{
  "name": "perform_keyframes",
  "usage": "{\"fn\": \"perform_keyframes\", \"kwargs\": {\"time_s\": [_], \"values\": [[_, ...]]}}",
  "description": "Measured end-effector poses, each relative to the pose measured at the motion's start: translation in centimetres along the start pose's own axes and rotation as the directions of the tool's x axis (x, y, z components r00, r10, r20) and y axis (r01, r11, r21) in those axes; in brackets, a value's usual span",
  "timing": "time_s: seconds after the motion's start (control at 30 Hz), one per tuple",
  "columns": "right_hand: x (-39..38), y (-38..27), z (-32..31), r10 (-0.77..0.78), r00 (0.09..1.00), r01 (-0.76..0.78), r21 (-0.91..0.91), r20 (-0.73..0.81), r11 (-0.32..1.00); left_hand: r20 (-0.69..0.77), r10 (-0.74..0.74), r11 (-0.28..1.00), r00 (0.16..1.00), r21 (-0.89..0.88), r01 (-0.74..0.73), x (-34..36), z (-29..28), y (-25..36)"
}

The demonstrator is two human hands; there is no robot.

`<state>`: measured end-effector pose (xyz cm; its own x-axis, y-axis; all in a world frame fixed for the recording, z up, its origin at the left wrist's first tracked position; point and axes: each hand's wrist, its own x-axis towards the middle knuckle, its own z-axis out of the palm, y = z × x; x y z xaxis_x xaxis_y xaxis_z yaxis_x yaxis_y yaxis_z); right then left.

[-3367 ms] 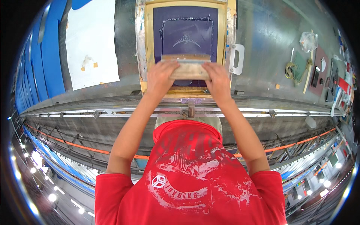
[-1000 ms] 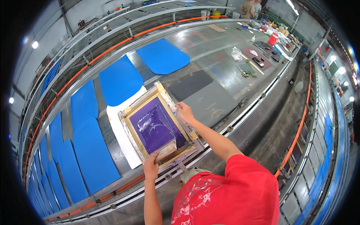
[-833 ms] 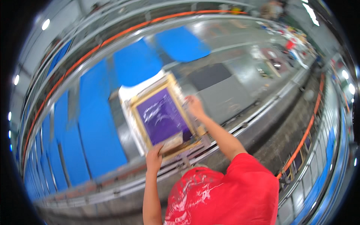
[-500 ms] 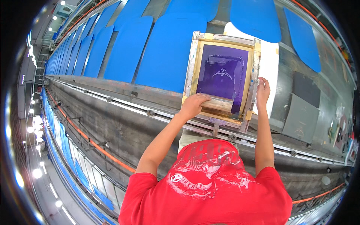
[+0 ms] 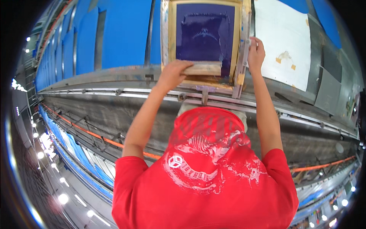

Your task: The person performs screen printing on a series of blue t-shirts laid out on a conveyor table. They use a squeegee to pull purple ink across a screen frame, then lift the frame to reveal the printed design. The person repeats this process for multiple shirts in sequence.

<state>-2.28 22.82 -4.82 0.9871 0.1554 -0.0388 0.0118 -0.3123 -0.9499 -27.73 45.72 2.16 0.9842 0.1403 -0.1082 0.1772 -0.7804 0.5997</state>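
Note:
A wooden-framed printing screen (image 5: 170, 34) with dark purple mesh lies flat on the long metal table (image 5: 114, 74), over a blue cloth panel (image 5: 124, 32). My left hand (image 5: 172, 73) grips the wooden squeegee (image 5: 204, 68) at the screen's near edge. My right hand (image 5: 256, 51) holds the screen's right frame rail. A faint printed design shows through the mesh. My red shirt fills the lower middle of the view.
A white sheet (image 5: 284, 42) with small tape marks lies right of the screen. More blue panels (image 5: 82, 42) run along the table to the left. Metal rails (image 5: 114, 91) and an orange strap (image 5: 95, 135) line the table's near side. A dark grey pad (image 5: 328, 87) lies far right.
The screen has travelled left along the table from the white sheet onto a blue panel. My left hand has closed on the squeegee; my right hand stays on the frame's right rail.

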Motion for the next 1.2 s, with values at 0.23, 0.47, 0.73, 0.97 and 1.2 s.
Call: {"fn": "perform_keyframes", "kwargs": {"time_s": [0.23,0.47,0.73,0.97,1.2], "values": [[0.8,-0.1,-1.0,-0.029,0.999,0.031,-0.126,0.015,0.992,-0.070,0.057,0.994,0.996,0.098,-0.050,0.6,1.4,0.6],[0.7,-0.2,0.4,-0.016,1.000,0.012,-0.290,-0.014,0.957,-0.184,0.027,0.995,0.983,0.100,-0.008,-3.5,2.2,0.0],[1.7,1.1,-0.3,0.099,0.991,-0.067,-0.305,0.090,0.950,-0.141,0.178,0.959,0.974,0.245,-0.139,-5.8,4.9,0.2],[3.9,-6.3,-0.7,-0.391,0.759,0.650,-0.569,0.521,0.503,-0.172,0.157,0.970,0.972,0.213,-0.119,9.2,-0.1,-4.1],[9.2,-10.7,7.7,-0.044,0.653,0.644,-0.524,0.756,0.557,-0.051,-0.077,0.983,0.996,0.164,0.084,20.3,-4.9,-4.3]]}}
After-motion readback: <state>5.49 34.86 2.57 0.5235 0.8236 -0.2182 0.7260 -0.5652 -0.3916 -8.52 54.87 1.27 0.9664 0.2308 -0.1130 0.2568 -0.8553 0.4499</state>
